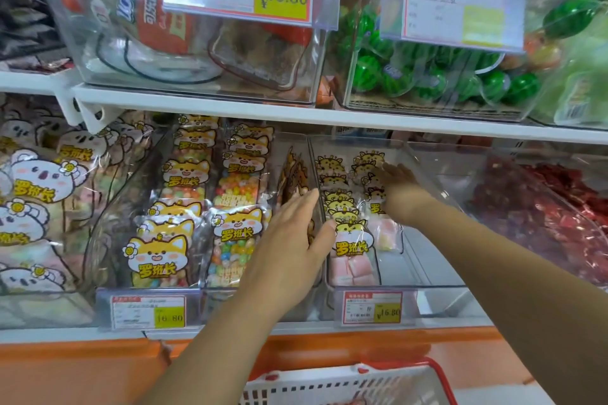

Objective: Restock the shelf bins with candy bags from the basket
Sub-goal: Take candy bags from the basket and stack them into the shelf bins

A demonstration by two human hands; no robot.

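A white shelf board (296, 115) runs across just above the middle bin (437, 260), a clear plastic bin on the lower shelf. On that board, above the middle bin, stands another clear bin of green watermelon-patterned balls (368, 72). Left of the middle bin, a neighbouring clear bin holds jellybean bags (235, 240) printed with an orange cat face, stood upright in two rows. To the right of the middle bin, red-wrapped sweets (543, 207) are heaped in a further clear bin. Below the middle bin, at the lower edge of the view, sits the basket (329, 385), white lattice with a red rim; what it holds cannot be made out.

Inside the middle bin the candy bags (352, 246), tiger-faced packs of pink and white marshmallow, stand in two rows along its left side. The left hand (292, 240) lies flat, fingers straight and together, against the middle bin's left wall, its thumb touching the front candy bag. The right hand (396, 179) reaches deep into the middle bin, fingers straight and resting on the tops of the rear bags, curled round nothing. A red-bordered price tag (373, 307) reading 16.80 is fixed to the middle bin's front.
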